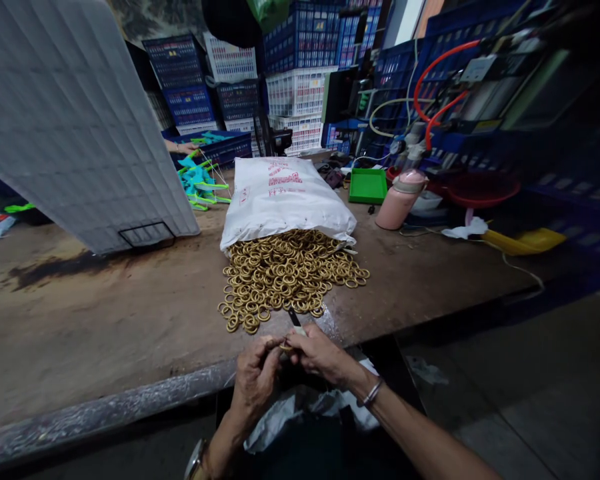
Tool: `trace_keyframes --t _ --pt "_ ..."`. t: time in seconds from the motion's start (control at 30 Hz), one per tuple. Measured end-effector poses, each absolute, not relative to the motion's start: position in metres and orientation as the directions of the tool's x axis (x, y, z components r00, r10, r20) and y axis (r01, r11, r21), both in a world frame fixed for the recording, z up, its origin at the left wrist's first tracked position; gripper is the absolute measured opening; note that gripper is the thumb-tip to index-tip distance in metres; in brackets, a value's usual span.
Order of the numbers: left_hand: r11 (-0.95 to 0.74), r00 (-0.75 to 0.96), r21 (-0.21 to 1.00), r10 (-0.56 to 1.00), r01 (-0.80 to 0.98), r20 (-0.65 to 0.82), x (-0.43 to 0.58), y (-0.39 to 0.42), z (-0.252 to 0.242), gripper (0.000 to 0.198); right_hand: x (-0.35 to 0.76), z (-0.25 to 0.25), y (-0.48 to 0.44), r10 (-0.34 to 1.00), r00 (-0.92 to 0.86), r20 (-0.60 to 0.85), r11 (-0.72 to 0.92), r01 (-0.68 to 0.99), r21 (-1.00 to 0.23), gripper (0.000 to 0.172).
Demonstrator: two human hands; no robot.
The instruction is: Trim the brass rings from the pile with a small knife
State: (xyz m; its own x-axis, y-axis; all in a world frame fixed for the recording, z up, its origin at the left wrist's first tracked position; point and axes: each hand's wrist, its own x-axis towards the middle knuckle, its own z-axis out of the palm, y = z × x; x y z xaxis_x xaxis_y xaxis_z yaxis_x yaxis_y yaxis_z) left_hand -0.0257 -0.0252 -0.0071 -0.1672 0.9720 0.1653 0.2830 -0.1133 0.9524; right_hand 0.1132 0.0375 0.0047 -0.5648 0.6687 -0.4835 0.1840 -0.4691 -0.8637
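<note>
My left hand (257,375) pinches a small gold-coloured ring (285,347) just off the table's front edge. My right hand (321,357) is closed round a knife with a pale handle and a dark blade (295,317), the blade pointing away from me. The fingers of both hands meet at the ring, and part of it is hidden by them. Just beyond lies a heap of like gold rings (285,273), spilling from the mouth of a white woven sack (290,200) with red print.
A grey ribbed panel (95,133) stands on the left of the brown table (180,320). On the right are a green tray (368,186), a pink bottle (400,203) and a yellow scoop (525,241). Another person's hand (190,148) is near turquoise and green pieces (200,180).
</note>
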Motion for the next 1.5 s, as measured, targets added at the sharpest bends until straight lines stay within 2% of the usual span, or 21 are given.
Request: trace_keyframes --t 0.13,0.27,0.37,0.5,0.63,0.83,1.0,1.1,1.23,1.3,1.4,1.5 --pt "-0.048 -0.185 0.965 0.978 0.258 0.099 -0.022 -0.026 -0.003 0.017 0.112 0.004 0.033 0.758 -0.492 -0.429 -0.318 0.296 -0.901 0.026" --pt "0.016 -0.232 0.978 0.972 0.207 0.033 -0.019 -0.025 -0.001 0.016 0.111 0.005 0.032 0.871 -0.462 -0.167 -0.029 0.292 -0.956 0.022" --pt "0.057 -0.239 0.989 0.971 0.138 -0.023 -0.018 -0.022 0.001 0.015 0.108 0.006 0.033 0.891 -0.451 -0.047 0.139 0.37 -0.918 0.023" --pt "0.158 -0.204 0.986 0.965 -0.044 -0.164 -0.016 -0.019 0.007 0.019 0.105 0.004 0.036 0.902 -0.43 -0.043 0.141 0.388 -0.911 0.024" --pt "0.306 -0.096 0.932 0.939 -0.196 -0.329 -0.016 -0.019 0.008 0.026 0.106 0.002 0.037 0.905 -0.415 -0.088 0.083 0.376 -0.923 0.023" --pt "0.333 0.058 0.817 0.936 -0.471 -0.348 -0.017 -0.021 0.005 0.023 0.106 0.004 0.039 0.891 -0.441 -0.111 0.058 0.352 -0.934 0.021" --pt "0.321 0.058 0.763 0.935 -0.561 -0.351 -0.017 -0.021 0.007 0.023 0.106 0.008 0.042 0.886 -0.453 -0.097 0.069 0.335 -0.94 0.023" --pt "0.308 0.004 0.775 0.93 -0.552 -0.367 -0.016 -0.021 0.005 0.026 0.108 0.008 0.04 0.899 -0.433 -0.058 0.165 0.458 -0.873 0.02" --pt "0.296 -0.067 0.821 0.925 -0.489 -0.373 -0.014 -0.02 0.003 0.031 0.11 0.005 0.033 0.823 -0.568 -0.015 0.381 0.571 -0.727 0.011" --pt "0.288 -0.082 0.853 0.931 -0.435 -0.356 -0.015 -0.022 0.004 0.03 0.111 0.003 0.031 0.796 -0.605 0.003 0.462 0.605 -0.649 0.013" --pt "0.266 -0.064 0.89 0.949 -0.37 -0.31 -0.015 -0.027 0.01 0.028 0.114 0.0 0.033 0.812 -0.584 0.004 0.495 0.685 -0.535 0.021" --pt "0.27 0.007 0.88 0.957 -0.392 -0.29 -0.015 -0.034 0.015 0.025 0.116 -0.002 0.041 0.838 -0.546 -0.004 0.483 0.743 -0.463 0.02"
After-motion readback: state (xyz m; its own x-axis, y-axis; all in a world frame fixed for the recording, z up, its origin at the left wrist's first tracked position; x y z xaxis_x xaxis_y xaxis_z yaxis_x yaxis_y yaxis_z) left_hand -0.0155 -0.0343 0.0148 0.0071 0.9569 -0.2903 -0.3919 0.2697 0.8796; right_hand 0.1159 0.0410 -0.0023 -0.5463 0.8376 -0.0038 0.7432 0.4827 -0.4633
